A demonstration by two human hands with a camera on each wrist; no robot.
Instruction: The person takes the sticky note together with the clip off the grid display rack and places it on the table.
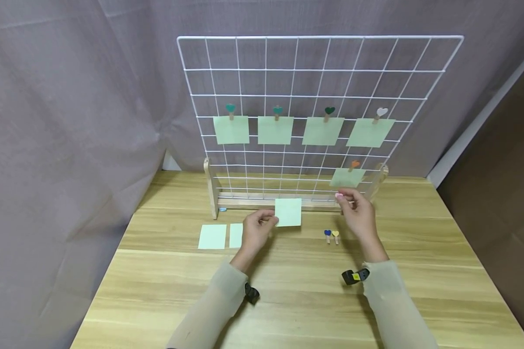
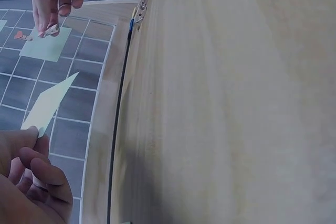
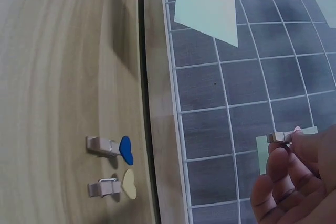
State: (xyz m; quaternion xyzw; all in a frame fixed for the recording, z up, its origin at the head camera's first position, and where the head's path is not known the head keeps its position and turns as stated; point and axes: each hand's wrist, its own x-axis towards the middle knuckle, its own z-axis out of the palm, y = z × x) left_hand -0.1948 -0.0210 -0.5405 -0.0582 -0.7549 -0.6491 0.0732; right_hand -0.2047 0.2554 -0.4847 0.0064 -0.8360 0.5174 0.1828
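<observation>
My left hand (image 1: 255, 231) pinches a pale green square note (image 1: 289, 212) by its left edge, upright in front of the grid's lower middle. My right hand (image 1: 359, 215) pinches a small wooden clothespin (image 3: 277, 137) with a pink heart, close to the grid's lower right. Just above that hand, a note (image 1: 345, 178) hangs from the wires under an orange-heart clothespin (image 1: 354, 165). Two loose clothespins lie on the table left of the right wrist, one with a blue heart (image 3: 126, 150), the other with a yellow heart (image 3: 129, 184).
A white wire grid (image 1: 279, 70) stands in wooden feet (image 1: 211, 189) at the back of the table (image 1: 297, 300). Several notes hang across it in a row, each with a heart clothespin. Two notes, one at the left (image 1: 212, 236), lie by my left hand, which partly covers the other.
</observation>
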